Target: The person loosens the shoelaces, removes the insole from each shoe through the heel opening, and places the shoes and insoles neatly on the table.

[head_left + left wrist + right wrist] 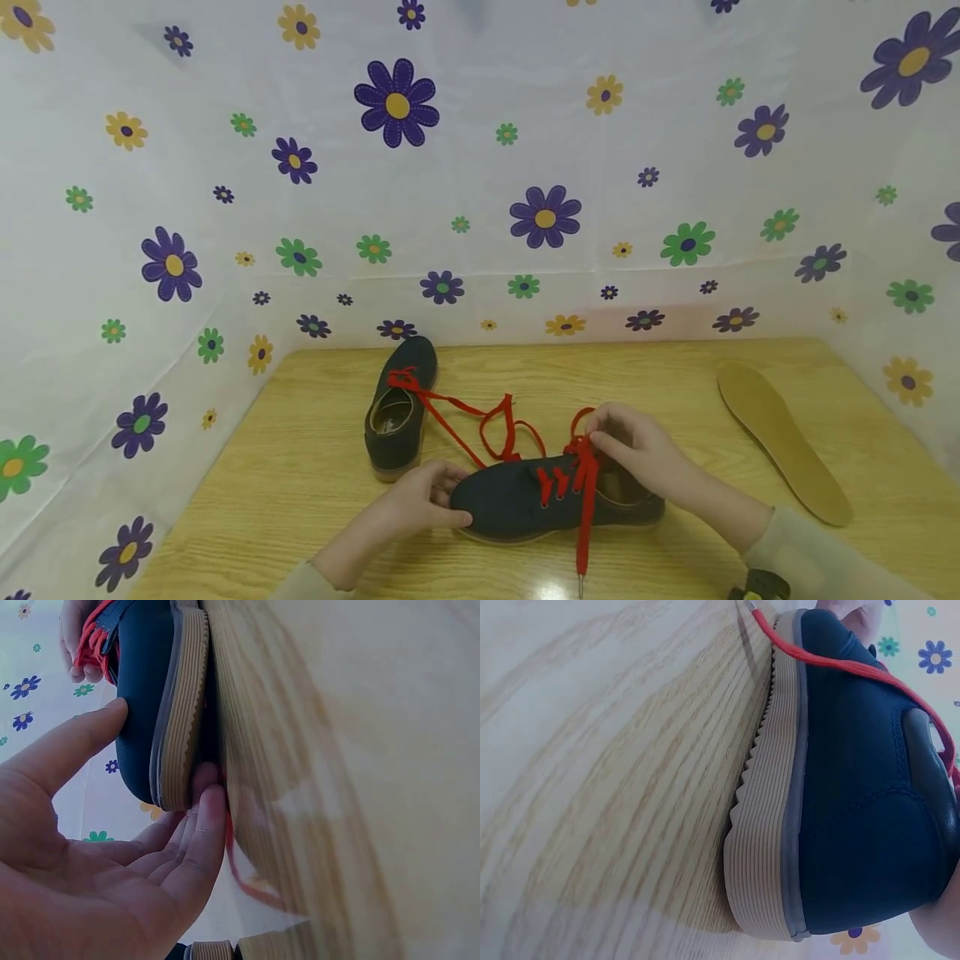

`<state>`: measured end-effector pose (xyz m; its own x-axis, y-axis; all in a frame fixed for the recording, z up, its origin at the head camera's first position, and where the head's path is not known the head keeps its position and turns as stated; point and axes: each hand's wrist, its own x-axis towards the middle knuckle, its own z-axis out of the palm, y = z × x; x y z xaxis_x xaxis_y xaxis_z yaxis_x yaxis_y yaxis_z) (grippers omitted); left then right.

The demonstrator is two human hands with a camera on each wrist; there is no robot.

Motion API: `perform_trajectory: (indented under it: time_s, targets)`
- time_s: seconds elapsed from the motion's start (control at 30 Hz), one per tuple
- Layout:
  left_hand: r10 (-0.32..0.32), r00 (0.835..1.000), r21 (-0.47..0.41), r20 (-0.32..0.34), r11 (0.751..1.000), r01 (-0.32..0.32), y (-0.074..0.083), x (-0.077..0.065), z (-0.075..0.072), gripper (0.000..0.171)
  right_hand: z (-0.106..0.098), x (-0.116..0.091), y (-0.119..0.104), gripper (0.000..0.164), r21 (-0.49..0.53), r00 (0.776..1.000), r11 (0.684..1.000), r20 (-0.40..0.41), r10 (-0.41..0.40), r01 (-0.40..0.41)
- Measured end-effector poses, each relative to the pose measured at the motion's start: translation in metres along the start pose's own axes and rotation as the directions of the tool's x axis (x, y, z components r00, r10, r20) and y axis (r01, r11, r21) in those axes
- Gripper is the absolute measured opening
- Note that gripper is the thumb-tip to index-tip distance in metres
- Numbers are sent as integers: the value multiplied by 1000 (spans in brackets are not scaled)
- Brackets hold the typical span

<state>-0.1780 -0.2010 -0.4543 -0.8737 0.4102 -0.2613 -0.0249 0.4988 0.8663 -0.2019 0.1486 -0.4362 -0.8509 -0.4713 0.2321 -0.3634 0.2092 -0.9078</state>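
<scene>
A dark navy shoe (498,500) with a ribbed pale sole (761,847) stands on the table, its toe pointing left. My left hand (416,504) grips the toe. In the left wrist view the thumb (90,739) presses the upper while the fingers reach beneath the tip of the sole. At the top of the lacing my right hand (648,450) pinches the red shoelace (588,517) between thumb and fingers. One lace end, with a metal tip, hangs over the shoe's near side. The right hand is mostly outside the right wrist view.
A second navy shoe (393,450) lies behind on the left, its toe pointing away. Its long red lace (457,404) trails across the wooden table (315,433) toward the near shoe. A tan insole (783,450) rests at the right. Flower-printed cloth (465,167) surrounds the table's back and sides.
</scene>
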Motion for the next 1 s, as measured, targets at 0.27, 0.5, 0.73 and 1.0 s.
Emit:
perform_trajectory:
  time_s: [0.27, 0.5, 0.73, 1.0]
  targets:
    - [6, 1000, 5, 10, 1000, -6, 3, 0, -2, 52, 0, 0, -1, 9, -55, 1000, 998, -7, -20, 19]
    - [-7, 1000, 36, 13, 999, 7, 2, 1, -2, 51, 5, -2, -1, 29, -294, 985, 940, 72, -157, 171]
    - [-9, 1000, 30, 19, 1000, 8, 0, 1, -1, 49, 4, -1, -3, 8, -149, 999, 988, 35, -26, 31]
    - [-9, 1000, 42, 17, 999, 9, 2, 2, -2, 49, 1, -1, -3, 13, 53, 995, 994, -29, 93, -91]
